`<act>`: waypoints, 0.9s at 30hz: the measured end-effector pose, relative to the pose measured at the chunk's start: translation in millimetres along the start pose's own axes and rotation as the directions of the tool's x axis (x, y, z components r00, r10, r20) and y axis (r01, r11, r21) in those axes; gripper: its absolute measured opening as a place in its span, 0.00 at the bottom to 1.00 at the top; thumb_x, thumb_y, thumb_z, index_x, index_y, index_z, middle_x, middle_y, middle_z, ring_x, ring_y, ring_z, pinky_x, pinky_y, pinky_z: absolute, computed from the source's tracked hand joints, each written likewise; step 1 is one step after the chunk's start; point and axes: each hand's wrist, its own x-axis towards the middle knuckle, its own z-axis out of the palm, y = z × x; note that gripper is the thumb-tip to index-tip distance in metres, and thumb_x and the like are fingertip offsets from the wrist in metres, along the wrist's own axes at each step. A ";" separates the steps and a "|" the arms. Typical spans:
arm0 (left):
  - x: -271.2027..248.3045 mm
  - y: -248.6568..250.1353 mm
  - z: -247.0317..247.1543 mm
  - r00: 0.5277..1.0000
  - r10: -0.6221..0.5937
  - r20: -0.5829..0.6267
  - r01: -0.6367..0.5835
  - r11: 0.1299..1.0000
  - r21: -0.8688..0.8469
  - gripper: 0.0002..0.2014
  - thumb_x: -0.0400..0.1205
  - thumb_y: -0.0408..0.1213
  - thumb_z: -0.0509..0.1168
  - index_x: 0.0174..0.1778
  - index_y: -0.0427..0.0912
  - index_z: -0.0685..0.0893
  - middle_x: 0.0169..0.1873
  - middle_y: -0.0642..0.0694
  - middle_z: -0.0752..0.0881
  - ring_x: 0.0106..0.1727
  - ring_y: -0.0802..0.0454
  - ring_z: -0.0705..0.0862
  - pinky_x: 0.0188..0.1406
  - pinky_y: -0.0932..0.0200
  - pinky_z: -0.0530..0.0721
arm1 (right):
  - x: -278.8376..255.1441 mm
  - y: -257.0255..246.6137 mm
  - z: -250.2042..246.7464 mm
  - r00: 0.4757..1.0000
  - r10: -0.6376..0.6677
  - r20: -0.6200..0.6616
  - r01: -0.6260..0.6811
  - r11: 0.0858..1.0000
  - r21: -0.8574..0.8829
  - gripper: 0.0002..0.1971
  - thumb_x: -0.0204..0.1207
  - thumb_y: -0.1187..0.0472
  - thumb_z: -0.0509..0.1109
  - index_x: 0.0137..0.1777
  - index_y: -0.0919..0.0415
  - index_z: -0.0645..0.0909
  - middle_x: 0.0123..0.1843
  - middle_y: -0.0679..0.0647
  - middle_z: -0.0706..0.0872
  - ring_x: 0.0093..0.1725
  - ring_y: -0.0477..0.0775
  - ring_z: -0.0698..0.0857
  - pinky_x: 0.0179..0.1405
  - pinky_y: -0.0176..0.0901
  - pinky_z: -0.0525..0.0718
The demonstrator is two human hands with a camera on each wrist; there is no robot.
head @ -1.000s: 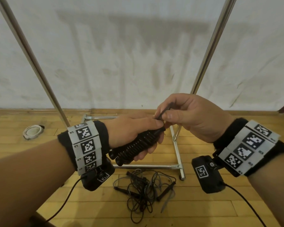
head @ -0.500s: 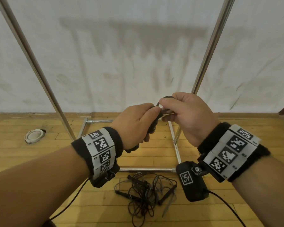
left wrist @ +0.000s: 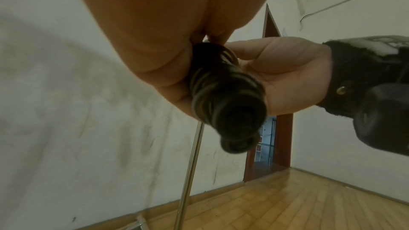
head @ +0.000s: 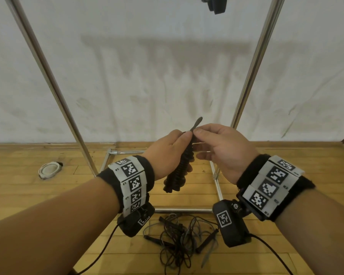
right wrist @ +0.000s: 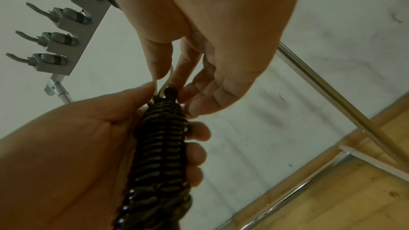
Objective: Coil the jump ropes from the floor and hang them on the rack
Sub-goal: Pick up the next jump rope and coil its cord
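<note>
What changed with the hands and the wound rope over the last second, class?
The left hand turned the coiled jump rope from lying slantwise to hanging nearly upright. The right hand still pinches its top end. The tangled ropes on the floor stayed put.

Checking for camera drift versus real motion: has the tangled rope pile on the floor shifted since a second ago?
No. The rope pile still lies just in front of the rack's base bar, as before.
</note>
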 end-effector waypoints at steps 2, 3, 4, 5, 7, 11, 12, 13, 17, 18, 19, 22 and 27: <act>-3.5 2.7 -1.6 1.000 0.014 0.019 -0.014 1.000 -0.018 0.16 0.91 0.58 0.56 0.63 0.50 0.76 0.50 0.36 0.92 0.44 0.36 0.96 0.49 0.33 0.95 | -2.7 -1.3 2.7 1.000 0.003 0.009 -0.004 0.995 0.097 0.11 0.85 0.60 0.70 0.61 0.66 0.86 0.53 0.64 0.92 0.48 0.58 0.91 0.46 0.49 0.89; -5.9 4.3 -2.7 0.999 0.027 0.026 -0.027 0.999 -0.019 0.16 0.92 0.58 0.56 0.63 0.50 0.76 0.52 0.35 0.92 0.45 0.36 0.96 0.51 0.31 0.94 | -4.4 -2.6 4.0 1.000 -0.001 0.024 -0.003 0.990 0.141 0.12 0.85 0.61 0.70 0.62 0.68 0.86 0.53 0.64 0.92 0.49 0.58 0.91 0.47 0.49 0.89; -8.4 6.0 -3.6 0.999 0.039 0.033 -0.039 0.999 -0.015 0.16 0.92 0.58 0.56 0.63 0.50 0.76 0.53 0.35 0.92 0.45 0.35 0.96 0.52 0.29 0.94 | -6.3 -4.2 5.2 0.999 -0.006 0.040 -0.001 0.985 0.172 0.13 0.84 0.61 0.70 0.63 0.68 0.85 0.52 0.62 0.91 0.49 0.58 0.91 0.46 0.49 0.89; -10.9 8.3 -4.2 0.998 0.049 0.041 -0.049 0.999 -0.004 0.17 0.91 0.58 0.56 0.64 0.50 0.77 0.54 0.35 0.91 0.46 0.34 0.96 0.53 0.28 0.93 | -8.4 -5.9 6.0 0.998 -0.014 0.053 0.003 0.982 0.189 0.13 0.84 0.61 0.70 0.64 0.69 0.84 0.52 0.60 0.90 0.49 0.58 0.90 0.46 0.49 0.88; -15.5 13.2 -5.1 0.997 0.070 0.040 -0.072 0.997 0.041 0.20 0.89 0.60 0.56 0.64 0.49 0.78 0.55 0.35 0.91 0.48 0.34 0.95 0.55 0.27 0.92 | -12.5 -8.8 7.1 0.997 -0.029 0.070 0.014 0.981 0.194 0.14 0.84 0.62 0.70 0.65 0.69 0.84 0.52 0.59 0.89 0.49 0.58 0.88 0.47 0.50 0.85; -25.8 21.4 -8.8 0.993 0.117 0.022 -0.119 0.979 0.165 0.23 0.84 0.62 0.57 0.62 0.49 0.81 0.53 0.39 0.92 0.51 0.35 0.94 0.59 0.28 0.90 | -22.0 -15.2 11.1 0.996 -0.048 0.079 0.034 0.984 0.177 0.11 0.83 0.65 0.70 0.62 0.69 0.83 0.52 0.62 0.86 0.51 0.62 0.82 0.52 0.58 0.77; -28.5 22.8 -9.7 0.992 0.124 0.030 -0.127 0.976 0.178 0.22 0.84 0.62 0.57 0.61 0.49 0.82 0.51 0.39 0.92 0.51 0.37 0.94 0.59 0.29 0.90 | -24.7 -16.7 12.3 0.994 -0.057 0.091 0.041 0.986 0.164 0.08 0.83 0.65 0.70 0.59 0.67 0.83 0.52 0.62 0.85 0.51 0.61 0.82 0.51 0.57 0.76; -31.1 24.0 -10.7 0.991 0.127 0.034 -0.131 0.970 0.206 0.23 0.84 0.62 0.57 0.61 0.49 0.82 0.51 0.40 0.92 0.51 0.37 0.94 0.59 0.29 0.90 | -27.3 -17.9 13.3 0.992 -0.069 0.103 0.054 0.989 0.140 0.06 0.83 0.65 0.70 0.57 0.65 0.83 0.51 0.61 0.85 0.50 0.61 0.82 0.51 0.57 0.77; -39.2 27.8 -16.8 0.992 0.115 0.044 -0.123 0.914 0.388 0.22 0.85 0.63 0.55 0.62 0.53 0.84 0.53 0.46 0.92 0.56 0.43 0.91 0.63 0.33 0.88 | -34.9 -21.1 15.6 0.986 -0.109 0.129 0.114 0.993 -0.037 0.04 0.84 0.63 0.70 0.55 0.62 0.84 0.48 0.61 0.86 0.48 0.56 0.87 0.50 0.53 0.83; -39.9 27.9 -19.4 0.993 0.117 0.032 -0.120 0.902 0.415 0.19 0.87 0.62 0.58 0.62 0.55 0.84 0.53 0.50 0.92 0.56 0.47 0.91 0.63 0.35 0.88 | -36.0 -21.0 15.7 0.985 -0.110 0.131 0.122 0.989 -0.086 0.05 0.84 0.62 0.70 0.55 0.63 0.84 0.49 0.62 0.87 0.47 0.54 0.88 0.50 0.52 0.84; -40.1 27.8 -22.5 0.991 0.130 0.011 -0.122 0.892 0.435 0.15 0.89 0.59 0.62 0.63 0.56 0.85 0.54 0.53 0.92 0.55 0.50 0.91 0.62 0.38 0.89 | -36.5 -20.5 15.8 0.986 -0.109 0.129 0.126 0.984 -0.130 0.06 0.84 0.62 0.71 0.56 0.64 0.84 0.49 0.61 0.88 0.46 0.51 0.89 0.49 0.49 0.85; -40.8 26.8 -31.0 0.978 0.202 -0.052 -0.156 0.873 0.462 0.07 0.86 0.50 0.73 0.58 0.62 0.87 0.51 0.62 0.92 0.52 0.62 0.91 0.54 0.52 0.89 | -37.9 -18.5 17.7 0.990 -0.107 0.096 0.125 0.970 -0.208 0.08 0.82 0.61 0.73 0.56 0.65 0.85 0.48 0.58 0.90 0.42 0.45 0.89 0.42 0.40 0.87; -45.3 24.0 -36.6 0.958 0.265 -0.112 -0.185 0.867 0.463 0.08 0.85 0.45 0.76 0.44 0.65 0.88 0.40 0.70 0.91 0.43 0.69 0.89 0.45 0.62 0.82 | -38.9 -19.7 25.0 0.993 -0.096 0.062 0.106 0.975 -0.195 0.07 0.82 0.61 0.73 0.55 0.64 0.86 0.55 0.67 0.90 0.50 0.63 0.90 0.47 0.49 0.88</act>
